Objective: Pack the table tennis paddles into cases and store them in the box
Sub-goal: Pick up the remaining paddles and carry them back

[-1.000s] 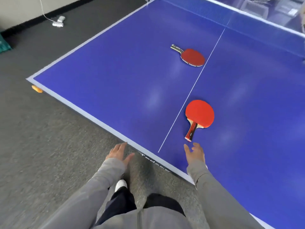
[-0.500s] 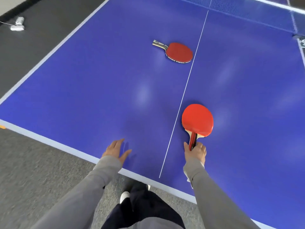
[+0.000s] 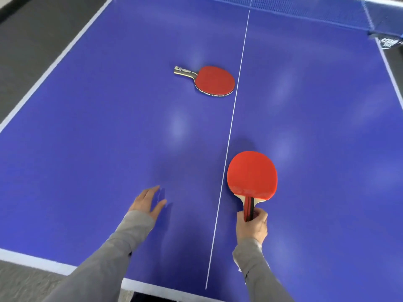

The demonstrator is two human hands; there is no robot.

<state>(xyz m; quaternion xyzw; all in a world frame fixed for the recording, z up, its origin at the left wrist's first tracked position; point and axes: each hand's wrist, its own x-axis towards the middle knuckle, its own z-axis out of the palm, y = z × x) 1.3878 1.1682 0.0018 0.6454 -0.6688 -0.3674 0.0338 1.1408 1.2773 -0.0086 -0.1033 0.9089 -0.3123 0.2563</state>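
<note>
My right hand (image 3: 252, 225) grips the red-and-black handle of a red paddle (image 3: 252, 173), whose blade points away from me just right of the white centre line. A second red paddle (image 3: 214, 80) lies flat farther off, left of the centre line, its grey handle pointing left. My left hand (image 3: 148, 202) hovers over the blue table (image 3: 87, 138) with its fingers spread and holds nothing. No case or box shows in the frame.
The net (image 3: 327, 2) runs along the far edge, with its black clamp (image 3: 390, 40) at the top right. Grey carpet floor (image 3: 26, 40) lies to the left and at the near edge below the table's white border.
My right hand reached the near paddle's handle and closed round it. I stepped closer, and both arms now stretch farther over the table.
</note>
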